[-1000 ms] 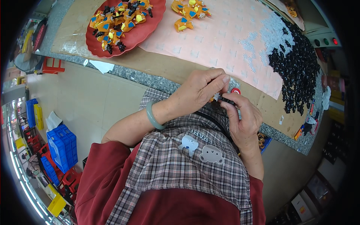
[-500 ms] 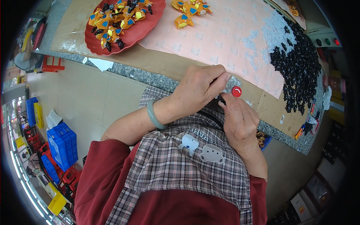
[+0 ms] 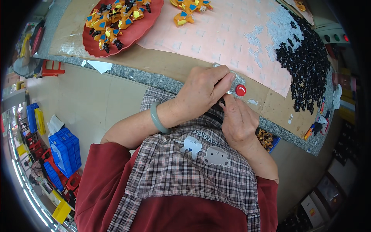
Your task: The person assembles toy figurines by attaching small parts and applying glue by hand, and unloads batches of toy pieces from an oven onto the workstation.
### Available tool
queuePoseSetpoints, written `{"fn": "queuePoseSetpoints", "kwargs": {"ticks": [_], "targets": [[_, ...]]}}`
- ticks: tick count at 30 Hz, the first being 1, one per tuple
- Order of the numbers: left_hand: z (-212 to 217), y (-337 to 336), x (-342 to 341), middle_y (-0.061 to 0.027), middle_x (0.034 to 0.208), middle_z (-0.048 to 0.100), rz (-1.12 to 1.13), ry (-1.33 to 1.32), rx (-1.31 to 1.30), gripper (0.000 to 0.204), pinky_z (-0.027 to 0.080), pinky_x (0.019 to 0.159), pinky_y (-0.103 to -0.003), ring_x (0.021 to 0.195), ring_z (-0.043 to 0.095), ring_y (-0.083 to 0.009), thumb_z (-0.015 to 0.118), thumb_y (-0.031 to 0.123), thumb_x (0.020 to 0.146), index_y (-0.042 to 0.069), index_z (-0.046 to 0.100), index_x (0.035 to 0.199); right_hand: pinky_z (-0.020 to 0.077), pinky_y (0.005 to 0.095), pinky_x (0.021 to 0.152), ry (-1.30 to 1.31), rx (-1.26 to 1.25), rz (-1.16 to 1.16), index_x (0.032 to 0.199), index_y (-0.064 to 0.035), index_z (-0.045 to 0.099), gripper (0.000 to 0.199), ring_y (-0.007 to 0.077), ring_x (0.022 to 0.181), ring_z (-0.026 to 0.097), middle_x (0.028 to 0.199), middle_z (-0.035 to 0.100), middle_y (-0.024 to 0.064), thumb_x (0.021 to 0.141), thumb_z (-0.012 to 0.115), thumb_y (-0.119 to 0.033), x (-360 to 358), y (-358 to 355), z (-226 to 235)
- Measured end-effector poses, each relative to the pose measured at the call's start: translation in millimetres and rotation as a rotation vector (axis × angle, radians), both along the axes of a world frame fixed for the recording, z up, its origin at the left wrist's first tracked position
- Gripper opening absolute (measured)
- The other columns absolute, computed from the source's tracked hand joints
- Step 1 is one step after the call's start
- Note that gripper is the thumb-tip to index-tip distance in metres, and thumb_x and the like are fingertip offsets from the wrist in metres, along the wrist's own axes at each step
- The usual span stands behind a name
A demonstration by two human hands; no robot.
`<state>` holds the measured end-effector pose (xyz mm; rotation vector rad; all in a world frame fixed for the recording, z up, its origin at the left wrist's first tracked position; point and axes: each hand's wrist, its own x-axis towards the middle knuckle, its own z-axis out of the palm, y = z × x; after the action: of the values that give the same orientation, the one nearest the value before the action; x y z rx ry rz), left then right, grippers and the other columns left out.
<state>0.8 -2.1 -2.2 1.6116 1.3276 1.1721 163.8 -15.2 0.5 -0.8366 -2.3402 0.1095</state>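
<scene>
My left hand [image 3: 203, 89], with a pale green bangle [image 3: 157, 119] on its wrist, is closed, thumb pressed to the bent fingers. What it pinches is hidden. Just below and touching it, my right hand [image 3: 240, 121] is closed on a small black piece [image 3: 222, 101], mostly covered by the fingers. Beyond the fingertips a round red cap [image 3: 240, 90] sits on a clear, crinkled thing at the table edge. A pink sheet [image 3: 201, 38] farther off bears small white star-like pieces [image 3: 284, 29] and a heap of small black pieces [image 3: 305, 73].
A red scalloped plate [image 3: 150, 28] holds several orange winged figures, some with black pieces. More orange figures [image 3: 183, 18] lie on the sheet. Cardboard [image 3: 174, 62] covers part of the granite table. A blue bin [image 3: 275, 144] stands below its edge. Blue crates [image 3: 63, 149] stand left.
Both hands have shifted slightly left and closer together. Less of the black piece shows between the fingers. The whole view has moved a little.
</scene>
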Motion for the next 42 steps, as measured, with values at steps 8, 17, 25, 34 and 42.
{"fn": "queuePoseSetpoints", "kwargs": {"ticks": [8, 17, 25, 34, 42], "targets": [[1.9, 1.1, -0.7, -0.0073, 0.063, 0.053, 0.004, -0.025, -0.124, 0.027, 0.042, 0.056, -0.030, 0.057, 0.047, -0.0153, 0.053, 0.016, 0.100, -0.002, 0.056, 0.079, 0.0516, 0.0347, 0.052, 0.063, -0.062, -0.009, 0.105, 0.0068, 0.064, 0.028, 0.0271, 0.062, 0.065, 0.076, 0.064, 0.0154, 0.077, 0.068, 0.005, -3.4, 1.0, 3.1], [10.5, 8.6, -3.3, -0.0080, 0.073, 0.054, -0.101, -0.200, 0.103, 0.026, 0.043, 0.059, -0.029, 0.064, 0.050, -0.0147, 0.045, 0.014, 0.102, -0.001, 0.057, 0.083, 0.0536, 0.0346, 0.057, 0.104, -0.040, 0.073, 0.103, 0.0047, 0.063, 0.031, 0.0286, 0.066, 0.067, 0.082, 0.066, 0.0165, 0.073, 0.071, 0.007, 4.1, 17.8, 16.1], [-2.3, 10.7, -9.7, -0.0103, 0.076, 0.055, -0.101, -0.092, 0.371, 0.021, 0.044, 0.059, -0.032, 0.065, 0.052, -0.0205, 0.044, 0.010, 0.100, 0.000, 0.057, 0.087, 0.0542, 0.0355, 0.065, 0.227, -0.232, 0.042, 0.107, 0.0039, 0.062, 0.035, 0.0305, 0.076, 0.067, 0.089, 0.067, 0.0149, 0.073, 0.067, 0.010, -0.4, 17.9, 11.5], [9.5, 18.2, -66.1, -0.0108, 0.087, 0.058, 0.278, 0.176, 0.346, 0.007, 0.049, 0.068, -0.032, 0.074, 0.059, -0.0216, 0.060, 0.004, 0.091, 0.001, 0.059, 0.097, 0.0535, 0.0346, 0.067, 0.216, -0.357, -0.222, 0.108, -0.0002, 0.064, 0.026, 0.0251, 0.077, 0.067, 0.092, 0.067, 0.0131, 0.083, 0.064, 0.006, 36.3, 36.9, 0.5], [42.5, 49.3, -192.8, -0.0138, 0.109, 0.060, 0.719, 0.960, 0.369, 0.017, 0.047, 0.089, -0.038, 0.106, 0.059, -0.0294, 0.061, 0.009, 0.092, 0.005, 0.063, 0.109, 0.0520, 0.0356, 0.066, 0.030, -0.185, -0.640, 0.106, -0.0011, 0.067, 0.019, 0.0264, 0.075, 0.065, 0.091, 0.064, 0.0122, 0.087, 0.065, -0.004, 103.5, 90.9, -3.3]]}}
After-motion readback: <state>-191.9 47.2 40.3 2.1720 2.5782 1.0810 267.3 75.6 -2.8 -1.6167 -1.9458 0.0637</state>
